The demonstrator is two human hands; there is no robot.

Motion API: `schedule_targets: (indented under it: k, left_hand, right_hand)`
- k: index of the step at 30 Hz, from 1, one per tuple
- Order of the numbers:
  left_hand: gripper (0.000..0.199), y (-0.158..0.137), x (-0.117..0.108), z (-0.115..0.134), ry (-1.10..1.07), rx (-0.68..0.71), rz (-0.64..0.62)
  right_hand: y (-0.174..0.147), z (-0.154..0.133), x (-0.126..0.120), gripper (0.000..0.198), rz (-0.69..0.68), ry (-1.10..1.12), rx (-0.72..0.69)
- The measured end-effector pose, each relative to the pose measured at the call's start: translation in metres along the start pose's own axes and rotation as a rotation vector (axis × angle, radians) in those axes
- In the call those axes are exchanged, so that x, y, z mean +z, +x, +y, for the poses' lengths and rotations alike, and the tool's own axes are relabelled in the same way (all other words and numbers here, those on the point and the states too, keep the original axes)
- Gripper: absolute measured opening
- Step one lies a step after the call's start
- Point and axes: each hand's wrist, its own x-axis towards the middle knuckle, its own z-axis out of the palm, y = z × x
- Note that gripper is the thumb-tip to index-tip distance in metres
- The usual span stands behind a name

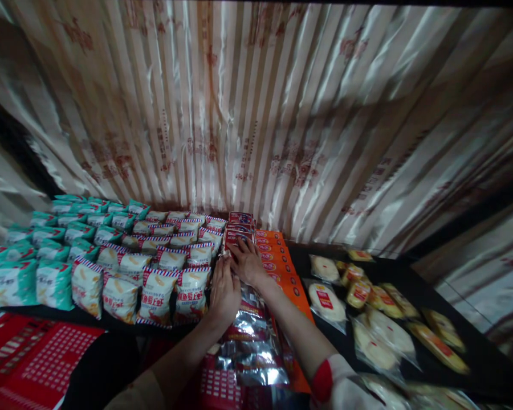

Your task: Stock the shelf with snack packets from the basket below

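My left hand (226, 290) lies with its fingers stretched out along the left side of a row of dark red flat packets (240, 230). Fingers apart, my right hand (248, 263) rests on top of the same row, just beside the left hand's fingertips. The packets overlap one another, and nearer to me their silver foil parts (256, 356) show between my forearms. Neither hand visibly grips a packet. Against the row's right side runs a line of overlapping orange packets (280, 259). White snack bags (157, 293) with red print stand close to my left hand.
Teal snack bags (12, 283) stand in rows at far left. Rightward on the black table cover (470, 373) lie round flat pale breads in clear wrap (326, 302) and yellow wrapped pastries (438, 344). A striped curtain (256, 114) hangs behind. Red printed boxes (47, 359) sit lower left.
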Motion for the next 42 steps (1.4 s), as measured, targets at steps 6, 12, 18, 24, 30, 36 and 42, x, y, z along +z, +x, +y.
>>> schedule_targets:
  k: [6,12,18,24,30,36,42]
  left_hand:
    - [0.055,0.002,0.007,0.003,0.088,-0.047,-0.046]
    - [0.063,0.004,0.0,0.007,0.111,-0.06,-0.082]
    - [0.06,0.01,-0.008,0.008,0.08,-0.13,-0.152]
    - [0.05,0.016,-0.014,0.011,-0.021,-0.164,-0.134]
    - [0.046,0.017,-0.019,0.017,-0.056,-0.183,-0.136]
    - [0.045,0.02,-0.023,0.021,-0.073,-0.241,-0.13]
    - [0.039,0.021,-0.024,0.025,-0.077,-0.262,-0.139]
  right_hand:
    - [0.0,0.0,0.001,0.042,0.03,0.012,-0.008]
    - [-0.02,0.007,0.004,0.048,0.339,0.104,0.083]
    - [-0.069,0.011,0.008,0.066,0.359,0.34,0.331]
    - [-0.087,0.012,0.019,0.067,0.408,0.479,0.352]
    - [-0.083,0.009,0.018,0.059,0.446,0.55,0.256]
    - [-0.079,0.008,0.019,0.055,0.416,0.497,0.263]
    - [-0.085,0.004,0.026,0.07,0.297,0.418,0.274]
